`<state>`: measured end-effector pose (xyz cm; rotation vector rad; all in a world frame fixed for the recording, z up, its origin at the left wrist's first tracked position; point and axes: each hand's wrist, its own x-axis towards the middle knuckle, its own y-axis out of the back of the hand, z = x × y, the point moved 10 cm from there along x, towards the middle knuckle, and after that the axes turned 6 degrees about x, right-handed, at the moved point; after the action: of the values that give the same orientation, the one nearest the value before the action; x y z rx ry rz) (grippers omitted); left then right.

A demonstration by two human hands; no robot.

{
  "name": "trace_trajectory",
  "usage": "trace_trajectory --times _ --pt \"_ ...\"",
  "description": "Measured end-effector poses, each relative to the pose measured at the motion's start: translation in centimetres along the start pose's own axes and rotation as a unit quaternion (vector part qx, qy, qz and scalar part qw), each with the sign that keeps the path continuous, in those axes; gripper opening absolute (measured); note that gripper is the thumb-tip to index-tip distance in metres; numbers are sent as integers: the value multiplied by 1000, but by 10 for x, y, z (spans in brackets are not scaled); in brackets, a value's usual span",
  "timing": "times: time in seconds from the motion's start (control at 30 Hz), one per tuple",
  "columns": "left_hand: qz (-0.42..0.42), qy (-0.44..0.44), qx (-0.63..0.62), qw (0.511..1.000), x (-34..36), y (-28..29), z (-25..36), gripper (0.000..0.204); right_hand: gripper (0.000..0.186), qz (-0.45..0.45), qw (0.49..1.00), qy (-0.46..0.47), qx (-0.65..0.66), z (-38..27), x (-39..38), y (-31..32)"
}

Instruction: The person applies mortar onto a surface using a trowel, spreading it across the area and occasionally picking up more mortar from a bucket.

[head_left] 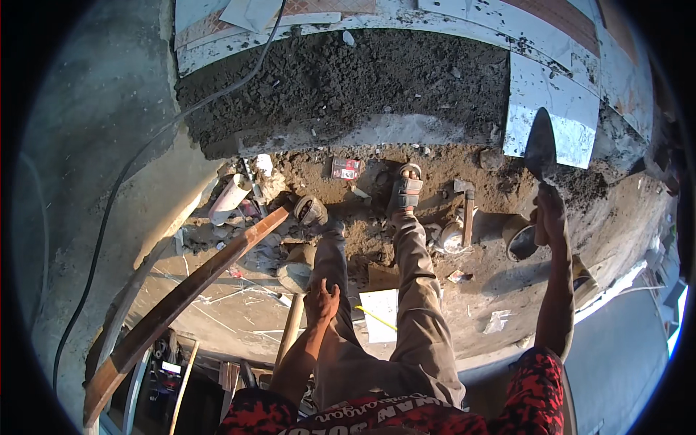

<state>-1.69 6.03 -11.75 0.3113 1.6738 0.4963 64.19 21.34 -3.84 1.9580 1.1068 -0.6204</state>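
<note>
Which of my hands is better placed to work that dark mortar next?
Probably your right hand: it holds the trowel, its blade pointing toward the white tile beside the dark mortar. Your left hand shows no tool and sits by your left leg, farther from the mortar.

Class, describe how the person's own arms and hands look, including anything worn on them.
The left hand and right hand are ungloved, with bare forearms. The left sleeve and right sleeve are short, in a blotchy red and black pattern. No watch or bracelet is visible.
</note>
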Motion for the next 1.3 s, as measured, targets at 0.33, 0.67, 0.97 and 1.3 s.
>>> trace_trajectory --times 0.33,0.67,0.97,1.3 --pt "0 -4 -27 1000 -7 2 5 54 26 49 982 179 13 -88 58 -311" --pt "8 -9 -61 998 -5 7 -11 54 32 -67 977 203 -2 -77 48 -409" --pt "24 -18 -70 997 -4 12 -23 50 39 -74 979 72 176 -15 23 -405" --pt "41 -43 -91 994 -4 11 -1 48 27 -140 961 233 56 -90 52 -536"
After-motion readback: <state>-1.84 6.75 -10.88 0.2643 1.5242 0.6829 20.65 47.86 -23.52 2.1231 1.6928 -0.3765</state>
